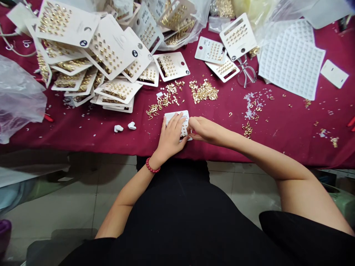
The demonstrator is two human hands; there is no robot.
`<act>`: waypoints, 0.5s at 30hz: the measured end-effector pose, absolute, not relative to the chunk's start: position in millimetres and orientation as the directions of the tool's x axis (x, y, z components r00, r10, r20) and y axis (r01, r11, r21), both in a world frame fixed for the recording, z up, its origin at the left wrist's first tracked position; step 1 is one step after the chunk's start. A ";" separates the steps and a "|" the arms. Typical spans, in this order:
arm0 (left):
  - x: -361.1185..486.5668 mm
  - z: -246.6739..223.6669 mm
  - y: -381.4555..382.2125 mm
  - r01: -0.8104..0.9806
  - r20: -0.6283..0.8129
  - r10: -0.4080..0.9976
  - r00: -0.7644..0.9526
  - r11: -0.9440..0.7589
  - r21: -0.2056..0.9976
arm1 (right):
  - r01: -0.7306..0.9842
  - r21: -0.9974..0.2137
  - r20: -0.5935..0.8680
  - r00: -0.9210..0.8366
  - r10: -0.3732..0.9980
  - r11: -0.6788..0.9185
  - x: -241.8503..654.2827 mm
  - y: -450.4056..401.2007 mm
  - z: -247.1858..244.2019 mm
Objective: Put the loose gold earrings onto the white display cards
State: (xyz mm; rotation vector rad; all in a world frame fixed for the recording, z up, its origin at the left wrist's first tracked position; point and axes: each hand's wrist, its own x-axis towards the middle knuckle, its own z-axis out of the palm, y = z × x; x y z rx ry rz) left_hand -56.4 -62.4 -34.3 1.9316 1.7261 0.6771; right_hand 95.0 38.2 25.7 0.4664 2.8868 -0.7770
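A small white card point(185, 127) with rows of gold studs lies near the table's front edge. Across its left part my left hand point(171, 136) rests flat, fingers stretched out and slightly spread. My right hand point(202, 129) is at the card's right edge, its fingers pinched together; whatever is between the fingertips is too small to make out. Just beyond the card are a pile of small gold pieces point(204, 91) and a looser scatter of gold hoops point(153, 110).
Stacked earring cards point(111, 48) fill the back left. White earbuds point(132, 126) lie left of my hands. Further right are glasses point(246, 72), printed sheets point(291, 59), loose clear bits point(250, 105) and a blank card point(334, 74). A plastic bag point(20, 96) sits far left.
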 end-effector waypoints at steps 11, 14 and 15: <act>-57.3 -33.5 -61.6 0.775 0.044 0.994 0.096 -0.102 0.624 | 0.284 -0.352 -0.217 -0.951 0.218 0.892 89.2 39.4 20.6; -57.0 -32.9 -61.6 0.775 0.040 0.995 0.094 -0.098 0.624 | 0.285 -0.311 -0.238 -0.947 0.216 0.907 87.5 38.2 20.2; -56.8 -32.7 -61.7 0.775 0.038 0.995 0.092 -0.096 0.624 | 0.285 -0.298 -0.246 -0.945 0.215 0.911 86.9 37.7 20.4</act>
